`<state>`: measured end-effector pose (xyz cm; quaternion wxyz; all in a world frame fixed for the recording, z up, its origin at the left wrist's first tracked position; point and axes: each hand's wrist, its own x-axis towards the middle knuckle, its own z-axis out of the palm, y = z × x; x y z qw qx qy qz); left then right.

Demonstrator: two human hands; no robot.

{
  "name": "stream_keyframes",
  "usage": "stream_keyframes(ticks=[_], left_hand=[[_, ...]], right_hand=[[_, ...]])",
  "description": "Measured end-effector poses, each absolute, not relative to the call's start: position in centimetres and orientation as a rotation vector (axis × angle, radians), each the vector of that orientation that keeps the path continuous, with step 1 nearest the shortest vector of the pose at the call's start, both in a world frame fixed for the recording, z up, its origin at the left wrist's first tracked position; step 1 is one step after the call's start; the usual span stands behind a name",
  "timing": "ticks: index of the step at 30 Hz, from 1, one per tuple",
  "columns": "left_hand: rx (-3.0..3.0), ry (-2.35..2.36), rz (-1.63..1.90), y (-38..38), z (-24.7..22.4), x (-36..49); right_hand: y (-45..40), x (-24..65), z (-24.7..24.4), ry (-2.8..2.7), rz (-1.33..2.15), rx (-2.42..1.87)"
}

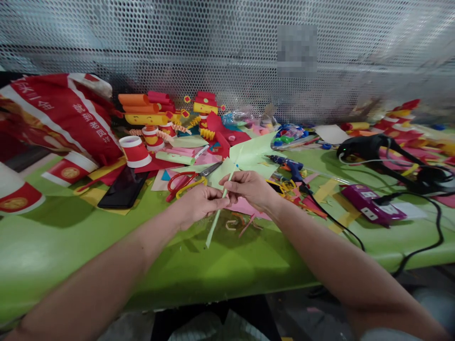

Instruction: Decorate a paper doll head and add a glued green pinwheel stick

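Note:
A narrow pale green paper strip (214, 226) slants between my two hands above the green table (170, 265). My left hand (201, 203) pinches it near the middle, thumb and fingers closed. Just above, my right hand (249, 189) grips the same strip between thumb and fingertips. Behind the hands lie sheets of light green paper (258, 151). Red-handled scissors (181, 182) rest beside my left hand, next to a yellow-handled pair partly hidden by it. Pink paper (249, 207) and small paper scraps (232, 225) lie beneath my hands.
A blue glue gun (289, 166) lies right, its cord running to a purple power strip (371, 203). Paper cups (135, 150), a black phone (123, 188) and a red bag (67, 113) are left. Paper figures (205, 106) stand at the back, before a perforated metal panel (199, 42).

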<state>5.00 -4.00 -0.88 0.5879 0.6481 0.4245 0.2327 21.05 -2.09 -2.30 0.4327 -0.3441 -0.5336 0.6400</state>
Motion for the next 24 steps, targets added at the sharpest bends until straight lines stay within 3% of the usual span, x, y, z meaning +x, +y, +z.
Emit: stream_keyframes(ticks=[13,24], left_hand=[[1.180,0.942,1.001,-3.4,-0.7,5.1],[1.162,0.999,1.127,-2.9,-0.5,4.7]], right_hand=[[-2.7,20.6,-2.2,-1.462,1.689,-0.951],[-2.5,20.8,-2.4,-1.561,1.574,-0.932]])
